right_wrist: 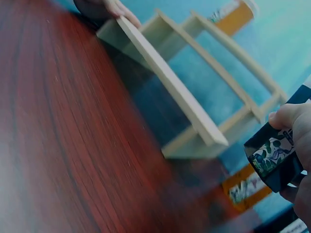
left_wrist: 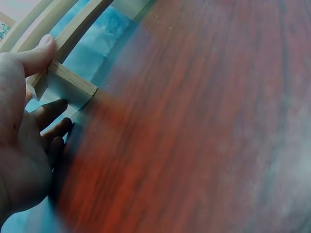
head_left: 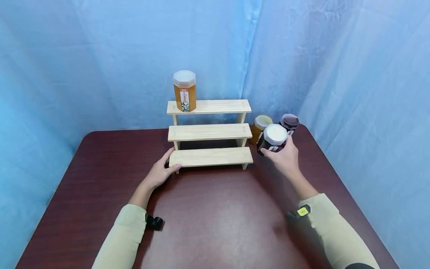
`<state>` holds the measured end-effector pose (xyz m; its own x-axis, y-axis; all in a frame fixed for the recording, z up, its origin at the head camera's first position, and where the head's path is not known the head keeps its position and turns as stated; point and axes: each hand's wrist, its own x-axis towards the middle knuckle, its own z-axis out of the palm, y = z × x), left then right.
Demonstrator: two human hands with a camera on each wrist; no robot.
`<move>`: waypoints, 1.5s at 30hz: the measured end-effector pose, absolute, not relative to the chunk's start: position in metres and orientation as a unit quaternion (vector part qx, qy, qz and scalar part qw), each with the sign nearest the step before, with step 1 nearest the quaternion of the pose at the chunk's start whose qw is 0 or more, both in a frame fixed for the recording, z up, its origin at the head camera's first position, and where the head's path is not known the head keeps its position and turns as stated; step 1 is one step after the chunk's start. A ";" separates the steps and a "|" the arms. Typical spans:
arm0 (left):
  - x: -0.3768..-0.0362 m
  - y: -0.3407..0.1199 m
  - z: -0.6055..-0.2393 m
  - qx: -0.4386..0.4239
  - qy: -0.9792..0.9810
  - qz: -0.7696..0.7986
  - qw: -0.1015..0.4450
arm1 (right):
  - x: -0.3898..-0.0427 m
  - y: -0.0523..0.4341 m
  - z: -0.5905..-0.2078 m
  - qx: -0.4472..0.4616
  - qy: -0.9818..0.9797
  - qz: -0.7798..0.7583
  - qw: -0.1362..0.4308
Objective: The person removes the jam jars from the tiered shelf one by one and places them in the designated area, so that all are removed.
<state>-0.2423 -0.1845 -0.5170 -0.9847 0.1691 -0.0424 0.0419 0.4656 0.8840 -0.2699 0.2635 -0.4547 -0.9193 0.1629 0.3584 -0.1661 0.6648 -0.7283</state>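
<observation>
Right hand [head_left: 287, 156] grips one of two dark jars [head_left: 267, 145]; left hand [head_left: 159, 173] holds the one wooden rack [head_left: 209, 132]

Head view: four jars in all, two amber and two dark. One amber jar [head_left: 185, 98] stands upright on the left end of the rack's top step. The second amber jar [head_left: 257, 130] is on the table [head_left: 201, 213], just beside the rack's right side. The second dark jar [head_left: 290, 121] sits farther right, behind the right hand. The held dark jar, white-lidded, is in front of those last two; whether it touches them I cannot tell. The rack has three steps, and only the top one bears a jar. Two pale sleeves [head_left: 336, 228] show, and blue cloth [head_left: 134, 63] hangs behind the table.

Left wrist view: the thumb lies on the end of the lowest board, and three other fingers bend near one leg, so the hand is partly closed about that corner.

Right wrist view: the thumb presses the held jar's side and the fingers wrap the far side, a closed hold on one jar. Two amber jars show, one on the top board, one below the held jar. A sliver of another dark jar fills the lower right corner.
</observation>
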 end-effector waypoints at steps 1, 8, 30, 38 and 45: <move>-0.242 -0.184 -0.517 0.061 0.854 0.513 0.062 | -0.272 0.267 -0.458 -0.005 -0.892 0.407 0.198; -0.240 -0.182 -0.521 0.067 0.852 0.515 0.067 | -0.277 0.281 -0.479 -0.032 -0.904 0.396 0.157; -0.242 -0.184 -0.514 0.070 0.846 0.524 0.063 | -0.281 0.283 -0.499 -0.028 -0.910 0.396 0.119; -0.241 -0.188 -0.519 0.061 0.850 0.520 0.064 | -0.285 0.283 -0.501 0.011 -0.904 0.420 0.079; -0.243 -0.186 -0.520 0.066 0.852 0.516 0.063 | -0.280 0.287 -0.482 0.064 -0.872 0.464 0.143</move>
